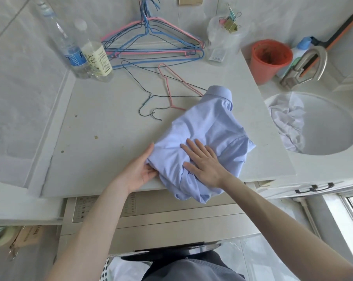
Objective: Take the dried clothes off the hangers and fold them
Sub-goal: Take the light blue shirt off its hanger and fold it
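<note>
shirt: light blue shirt [204,128] lay folded on the counter [102,138], near the front edge; collar end pointed away from the person; near end bunched and hung a little over the front edge
right hand: right hand [204,165] lay palm down on the near part of the shirt; fingers [191,147] were straight and slightly apart, pressed flat on the cloth, not clamped on it
left hand: left hand [139,173] was against the shirt's left edge, palm turned toward the cloth; thumb straight along the edge; fingertips went under the fabric, so I cannot tell if they clamped it
loose hangers: dark wire hanger [150,92] and pink wire hanger [167,86] lay crossed on the counter just beyond the shirt; their far ends ran under the collar end
hanger pile: blue, pink and dark hangers [151,43] stacked at the back of the counter
bottles: clear water bottle [70,49] and yellow-label bottle [96,55] stood side by side, back left
container: clear tub [222,43] with binder clips [230,23] on its rim, back right
cup: orange cup [269,59] stood beside the faucet [307,65]
sink: round sink [334,128] to the right of the counter; crumpled white cloth [287,120] lay in it
</note>
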